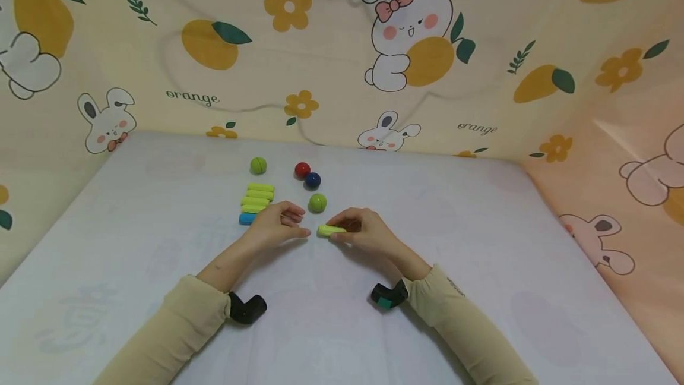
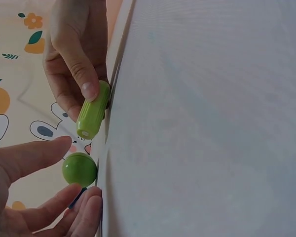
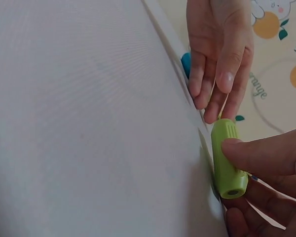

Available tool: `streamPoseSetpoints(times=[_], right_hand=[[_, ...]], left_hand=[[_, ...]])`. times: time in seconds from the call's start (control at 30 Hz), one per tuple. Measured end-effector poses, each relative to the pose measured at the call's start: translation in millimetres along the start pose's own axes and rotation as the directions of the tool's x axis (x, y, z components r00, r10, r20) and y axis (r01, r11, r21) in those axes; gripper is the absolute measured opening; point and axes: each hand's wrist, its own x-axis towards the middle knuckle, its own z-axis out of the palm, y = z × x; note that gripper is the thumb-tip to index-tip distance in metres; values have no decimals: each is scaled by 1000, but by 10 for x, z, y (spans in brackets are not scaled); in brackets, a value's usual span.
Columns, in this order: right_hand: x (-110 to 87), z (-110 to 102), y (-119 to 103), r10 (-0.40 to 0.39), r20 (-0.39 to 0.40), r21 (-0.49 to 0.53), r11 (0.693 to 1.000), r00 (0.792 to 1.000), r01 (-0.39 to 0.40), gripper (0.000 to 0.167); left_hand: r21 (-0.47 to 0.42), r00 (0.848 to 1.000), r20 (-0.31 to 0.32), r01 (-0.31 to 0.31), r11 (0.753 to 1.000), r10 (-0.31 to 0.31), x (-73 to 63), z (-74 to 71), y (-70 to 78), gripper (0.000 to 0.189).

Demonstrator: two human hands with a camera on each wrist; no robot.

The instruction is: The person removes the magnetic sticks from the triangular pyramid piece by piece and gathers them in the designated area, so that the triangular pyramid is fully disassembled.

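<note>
My right hand [image 1: 369, 232] pinches a short yellow-green ribbed cylinder [image 3: 228, 160] between thumb and fingers, low over the table. One end of it points toward my left hand [image 1: 275, 223], which holds nothing; its thumb and fingers are parted and relaxed. In the left wrist view, a green ball [image 2: 80, 169] shows between that hand's thumb and fingers, farther back. Left of the left hand lies a row of several yellow-green cylinders [image 1: 257, 194], with a blue cylinder [image 1: 247, 219] nearest me, partly covered by the hand.
Beyond my hands stand a green ball [image 1: 317, 202], a dark blue ball [image 1: 312, 180] and a red ball [image 1: 302, 170] close together. Another green ball [image 1: 258, 165] lies behind the row. A white cloth covers the table [image 1: 481, 254], and a printed curtain [image 1: 331, 64] rises along its back.
</note>
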Motion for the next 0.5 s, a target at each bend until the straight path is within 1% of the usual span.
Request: streamPoseSetpoints(times=[0.1, 0.27, 0.5], right_hand=[[11, -2, -1, -8, 1, -3, 1000, 1000, 8, 26], [21, 3, 12, -25, 1, 1, 1000, 1000, 25, 26], [8, 10, 27, -40, -2, -11, 999, 999, 40, 26]], left_hand=[[1, 1000, -1, 7, 1000, -7, -8, -5, 13, 42], [14, 1000, 1, 2, 1000, -2, -15, -11, 30, 42], [20, 1000, 9, -28, 999, 28, -8, -2, 16, 41]])
